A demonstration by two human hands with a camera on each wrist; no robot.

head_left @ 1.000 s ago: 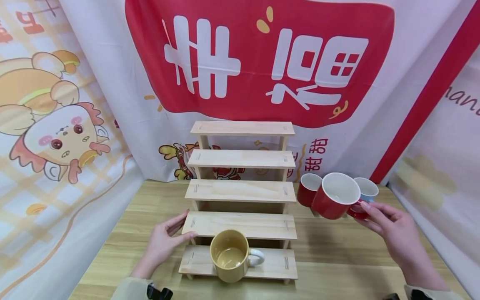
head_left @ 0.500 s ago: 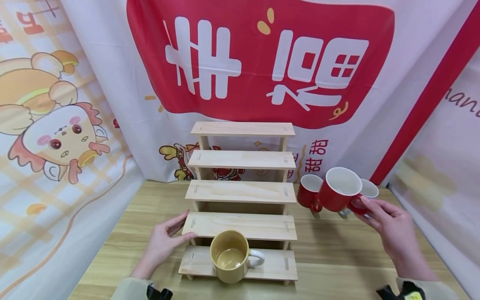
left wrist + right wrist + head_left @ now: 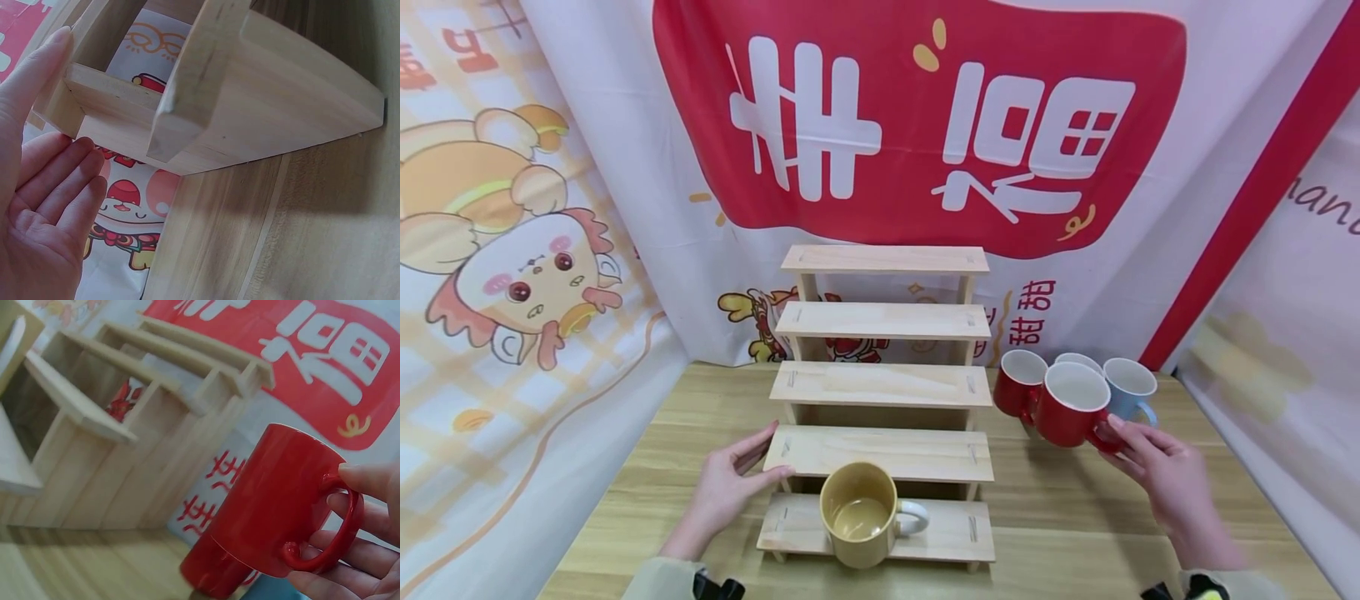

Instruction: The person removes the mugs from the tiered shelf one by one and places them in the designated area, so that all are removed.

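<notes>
With its thumb and fingers, my right hand holds a red mug by the handle. The mug is white inside, and in the right wrist view it tilts with its red side facing the camera. My left hand grips the left end of a step on a pale wooden stepped shelf. In the left wrist view its thumb lies along one edge of the board, with fingertips at the other. A yellow mug with a white handle stands on the lowest step, handle to the right.
Behind the held mug stand another red mug, a light-rimmed mug mostly hidden, and a light blue mug. They are on the wooden table, right of the shelf. A printed cloth hangs close behind.
The held red mug rose slightly to the right, then came down and left, towards me. A mug behind it now shows its rim. My left hand and the shelf stayed still.
</notes>
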